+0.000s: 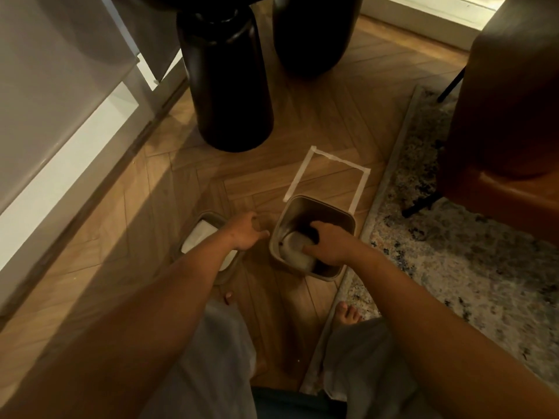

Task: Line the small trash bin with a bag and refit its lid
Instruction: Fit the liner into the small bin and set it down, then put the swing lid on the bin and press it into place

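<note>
A small square beige trash bin (320,208) stands open on the wood floor, at the near edge of a white tape outline (332,160). My right hand (328,244) reaches into the bin, fingers curled around a pale folded bag or bundle (295,251) inside it. The bin's lid (208,229), with a pale panel in a dark frame, lies flat on the floor to the bin's left. My left hand (246,232) hovers between lid and bin, fingers loosely apart and holding nothing. My left forearm hides part of the lid.
Two thick dark table legs (230,95) stand beyond the bin. A patterned rug (453,237) lies to the right, with a brown chair (508,101) on it. White cabinets (45,116) run along the left. My bare feet (348,313) are just below the bin.
</note>
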Demonstrator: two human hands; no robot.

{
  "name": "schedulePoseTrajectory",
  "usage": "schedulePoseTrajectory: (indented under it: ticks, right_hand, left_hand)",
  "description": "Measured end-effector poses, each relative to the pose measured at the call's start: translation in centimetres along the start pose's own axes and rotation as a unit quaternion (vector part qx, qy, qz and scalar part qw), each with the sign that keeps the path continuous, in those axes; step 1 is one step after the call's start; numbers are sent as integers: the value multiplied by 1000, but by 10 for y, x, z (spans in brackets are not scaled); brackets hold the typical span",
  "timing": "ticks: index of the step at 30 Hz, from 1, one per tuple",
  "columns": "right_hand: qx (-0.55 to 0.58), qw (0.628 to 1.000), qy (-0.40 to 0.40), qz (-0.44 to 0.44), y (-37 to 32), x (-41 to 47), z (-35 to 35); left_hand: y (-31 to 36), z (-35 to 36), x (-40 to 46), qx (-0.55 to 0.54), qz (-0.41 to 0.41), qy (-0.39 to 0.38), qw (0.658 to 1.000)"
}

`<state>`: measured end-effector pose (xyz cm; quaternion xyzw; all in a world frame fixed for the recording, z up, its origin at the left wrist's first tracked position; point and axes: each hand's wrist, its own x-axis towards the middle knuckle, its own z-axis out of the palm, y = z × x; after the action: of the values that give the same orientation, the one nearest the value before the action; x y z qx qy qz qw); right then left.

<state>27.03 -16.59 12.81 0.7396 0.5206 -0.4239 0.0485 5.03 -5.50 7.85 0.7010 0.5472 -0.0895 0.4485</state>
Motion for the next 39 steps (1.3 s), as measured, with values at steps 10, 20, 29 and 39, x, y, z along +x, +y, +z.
schedulePoseTrajectory:
  ticks: [10,20,29,39]
  right_hand:
    - [-4,989,9,-147,-81,27,16]
    - [81,983,4,-162,-165,89,69]
    - [25,988,-82,-130,-167,139,139]
    - [-15,984,-126,-123,-157,173,177]
  left_hand:
    - [-80,-31,-10,-40,-67,34,996]
    - [-178,-41,-19,-177,-162,108,965]
    - [-237,-25,-5,-180,-216,108,954]
    - [-257,-2,15,-130,-183,96,970]
